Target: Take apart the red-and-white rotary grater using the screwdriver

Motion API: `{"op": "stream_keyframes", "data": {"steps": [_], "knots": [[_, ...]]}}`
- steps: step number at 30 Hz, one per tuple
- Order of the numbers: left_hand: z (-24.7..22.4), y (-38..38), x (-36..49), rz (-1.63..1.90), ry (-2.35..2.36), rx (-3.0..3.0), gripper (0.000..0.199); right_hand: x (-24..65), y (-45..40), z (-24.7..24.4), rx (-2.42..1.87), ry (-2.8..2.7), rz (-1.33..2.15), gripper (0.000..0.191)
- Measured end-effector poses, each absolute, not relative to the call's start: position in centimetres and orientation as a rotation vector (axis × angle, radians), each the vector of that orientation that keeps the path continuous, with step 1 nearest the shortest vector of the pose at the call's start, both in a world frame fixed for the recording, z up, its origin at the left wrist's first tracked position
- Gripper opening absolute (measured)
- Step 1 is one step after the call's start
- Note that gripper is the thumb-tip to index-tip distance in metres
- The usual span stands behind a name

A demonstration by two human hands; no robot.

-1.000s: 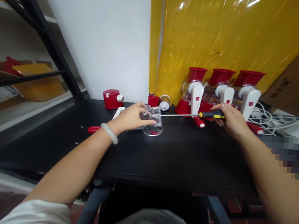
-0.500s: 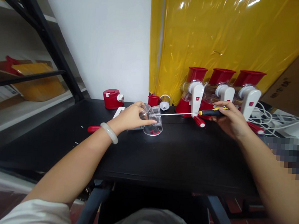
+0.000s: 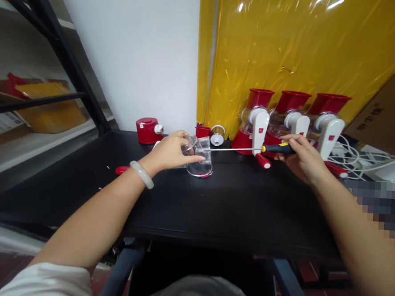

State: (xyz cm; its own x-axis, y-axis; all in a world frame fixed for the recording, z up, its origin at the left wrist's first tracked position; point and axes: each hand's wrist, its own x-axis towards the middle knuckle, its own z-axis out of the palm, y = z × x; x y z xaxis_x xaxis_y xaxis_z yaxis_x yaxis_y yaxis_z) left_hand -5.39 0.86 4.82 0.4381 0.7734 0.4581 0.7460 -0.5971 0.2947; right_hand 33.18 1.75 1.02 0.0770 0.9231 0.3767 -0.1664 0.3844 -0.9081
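My left hand (image 3: 174, 152) is closed around a clear plastic grater housing (image 3: 202, 153), holding it just over the black table; its wide round rim faces toward me. In my right hand (image 3: 302, 155) is a screwdriver (image 3: 277, 148) with a black and yellow handle. Its long metal shaft lies level and points left, the tip meeting the housing's right side; the exact contact spot is too small to make out. A red crank grip (image 3: 122, 169) shows beyond my left wrist, and my hand hides most of the white part near it.
A red base (image 3: 148, 130) stands at the back left. Behind the housing sit a small red part (image 3: 202, 131) and a grater drum (image 3: 217, 135). Three rotary graters (image 3: 260, 120) line the back right, close to the screwdriver. White cables (image 3: 357, 160) lie beside them on the black table (image 3: 234, 204).
The clear housing has shifted slightly left and up with my left hand and tilted a little. The screwdriver has followed slightly left, still against it.
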Motion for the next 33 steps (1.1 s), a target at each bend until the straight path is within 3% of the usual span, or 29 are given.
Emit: {"op": "stream_keyframes", "data": {"steps": [33], "knots": [[4.66, 0.98, -5.85, 0.928, 1.411, 2.719, 0.05, 32.95, 1.51, 0.98, -0.878, -1.227, 0.976, 0.037]]}}
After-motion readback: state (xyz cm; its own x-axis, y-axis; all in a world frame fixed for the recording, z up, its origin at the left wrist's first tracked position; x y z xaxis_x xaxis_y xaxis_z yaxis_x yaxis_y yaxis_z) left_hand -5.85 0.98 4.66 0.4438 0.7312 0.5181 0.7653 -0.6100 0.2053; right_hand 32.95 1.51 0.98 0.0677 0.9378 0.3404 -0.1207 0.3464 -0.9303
